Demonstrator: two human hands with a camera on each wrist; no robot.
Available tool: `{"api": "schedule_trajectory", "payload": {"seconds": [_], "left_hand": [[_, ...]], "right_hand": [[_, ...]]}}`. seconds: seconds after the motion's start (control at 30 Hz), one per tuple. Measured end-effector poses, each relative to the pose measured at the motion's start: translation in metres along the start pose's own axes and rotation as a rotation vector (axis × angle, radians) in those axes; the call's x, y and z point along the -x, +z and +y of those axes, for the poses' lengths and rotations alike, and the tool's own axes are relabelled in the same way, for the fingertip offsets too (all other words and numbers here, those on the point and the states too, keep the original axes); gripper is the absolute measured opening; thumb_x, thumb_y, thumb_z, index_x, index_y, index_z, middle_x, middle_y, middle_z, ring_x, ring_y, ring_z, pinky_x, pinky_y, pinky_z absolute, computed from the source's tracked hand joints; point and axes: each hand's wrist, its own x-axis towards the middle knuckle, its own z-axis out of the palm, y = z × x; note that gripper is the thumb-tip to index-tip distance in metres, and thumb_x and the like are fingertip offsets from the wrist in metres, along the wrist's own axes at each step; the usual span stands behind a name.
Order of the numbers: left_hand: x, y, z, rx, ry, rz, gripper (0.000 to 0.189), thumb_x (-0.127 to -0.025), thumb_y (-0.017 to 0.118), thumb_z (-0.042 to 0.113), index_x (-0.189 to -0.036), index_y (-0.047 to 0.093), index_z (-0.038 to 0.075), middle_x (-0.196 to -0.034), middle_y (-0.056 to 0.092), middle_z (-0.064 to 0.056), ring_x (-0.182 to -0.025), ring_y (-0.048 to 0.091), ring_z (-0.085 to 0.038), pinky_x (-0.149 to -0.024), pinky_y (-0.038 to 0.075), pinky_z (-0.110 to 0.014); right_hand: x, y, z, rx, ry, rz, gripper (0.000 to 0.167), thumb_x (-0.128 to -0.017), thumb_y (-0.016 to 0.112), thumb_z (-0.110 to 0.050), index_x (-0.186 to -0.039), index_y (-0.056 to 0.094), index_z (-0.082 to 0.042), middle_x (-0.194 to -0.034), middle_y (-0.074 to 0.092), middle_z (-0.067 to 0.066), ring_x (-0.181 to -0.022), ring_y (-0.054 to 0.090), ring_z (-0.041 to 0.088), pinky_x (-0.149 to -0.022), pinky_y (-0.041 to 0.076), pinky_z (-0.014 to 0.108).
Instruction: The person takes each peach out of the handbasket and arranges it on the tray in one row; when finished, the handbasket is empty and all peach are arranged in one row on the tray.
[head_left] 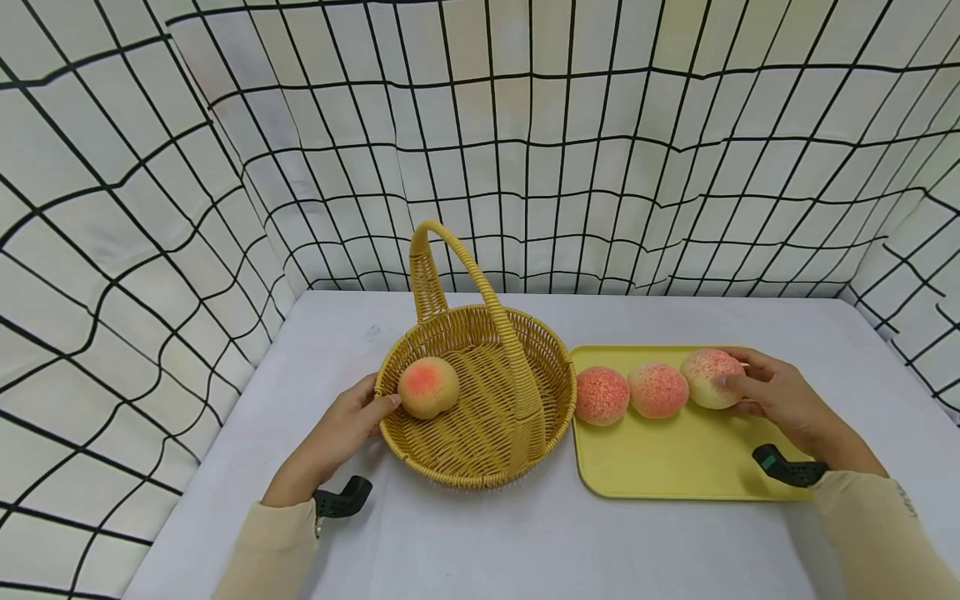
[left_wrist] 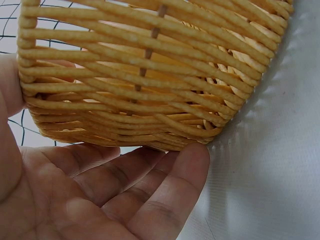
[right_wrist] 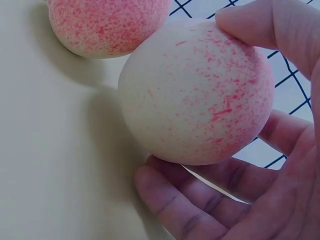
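A yellow wicker basket (head_left: 465, 467) with a tall arched handle stands on the table, a peach (head_left: 429, 388) inside it at the left. My left hand (head_left: 352, 421) grips the basket's left side, thumb over the rim; the left wrist view shows its fingers (left_wrist: 165, 200) against the woven wall. At the right, my right hand (head_left: 783, 400) holds a pale, pink-speckled peach (right_wrist: 195, 95) between thumb and fingers, over the yellow tray (head_left: 675, 458). Left of it are a pink peach (head_left: 658, 390) and a redder peach (head_left: 602, 396), side by side on the tray.
The table (head_left: 480, 542) has a white cover. White walls with black netting (head_left: 525, 150) rise behind it and at both sides. The tray's left edge lies close beside the basket. Both wrists wear black bands, one being the left wristband (head_left: 343, 497).
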Motion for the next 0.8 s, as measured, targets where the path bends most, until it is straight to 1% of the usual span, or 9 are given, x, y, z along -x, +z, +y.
{"api": "schedule_trajectory", "payload": {"seconds": [0.2, 0.3, 0.43, 0.57, 0.8], "left_hand": [[-0.0004, 0.0001, 0.0009, 0.003, 0.0, -0.003, 0.062, -0.111, 0.049, 0.031, -0.162, 0.03, 0.002, -0.156, 0.047, -0.023, -0.135, 0.056, -0.033, -0.106, 0.051, -0.042], [-0.0003, 0.0002, 0.0013, 0.003, -0.002, -0.003, 0.061, -0.111, 0.048, 0.03, -0.162, 0.03, 0.002, -0.156, 0.048, -0.023, -0.135, 0.056, -0.033, -0.105, 0.051, -0.042], [0.0002, 0.0002, 0.0016, 0.005, -0.004, -0.004, 0.061, -0.111, 0.048, 0.031, -0.162, 0.03, 0.002, -0.156, 0.047, -0.023, -0.135, 0.056, -0.033, -0.106, 0.05, -0.042], [0.0002, 0.0, 0.0014, 0.004, -0.009, -0.003, 0.061, -0.111, 0.048, 0.031, -0.162, 0.03, 0.002, -0.156, 0.048, -0.022, -0.135, 0.056, -0.033, -0.106, 0.05, -0.042], [0.0004, 0.0001, 0.0015, -0.002, -0.015, 0.0, 0.061, -0.111, 0.048, 0.032, -0.162, 0.03, 0.003, -0.156, 0.047, -0.022, -0.136, 0.055, -0.033, -0.107, 0.049, -0.044]], "right_hand": [[0.0011, 0.001, 0.0011, 0.025, 0.014, 0.008, 0.063, -0.107, 0.061, -0.028, -0.157, 0.035, 0.001, -0.123, 0.058, -0.004, -0.099, 0.066, 0.007, -0.083, 0.06, 0.029], [0.0012, 0.002, 0.0007, 0.04, 0.023, 0.014, 0.065, -0.107, 0.061, -0.029, -0.158, 0.035, 0.002, -0.126, 0.057, 0.001, -0.098, 0.066, 0.007, -0.082, 0.06, 0.029], [0.0021, 0.0032, 0.0007, 0.062, 0.032, 0.021, 0.066, -0.108, 0.058, -0.03, -0.159, 0.032, 0.003, -0.129, 0.057, 0.009, -0.097, 0.065, 0.006, -0.082, 0.06, 0.029], [0.0038, 0.0045, 0.0002, 0.081, 0.032, 0.027, 0.066, -0.108, 0.056, -0.03, -0.159, 0.032, 0.003, -0.13, 0.057, 0.014, -0.096, 0.065, 0.006, -0.081, 0.06, 0.029], [0.0049, 0.0085, -0.0038, 0.112, 0.043, 0.034, 0.068, -0.107, 0.061, -0.032, -0.159, 0.033, 0.002, -0.135, 0.055, 0.024, -0.095, 0.064, 0.005, -0.08, 0.059, 0.028]]}}
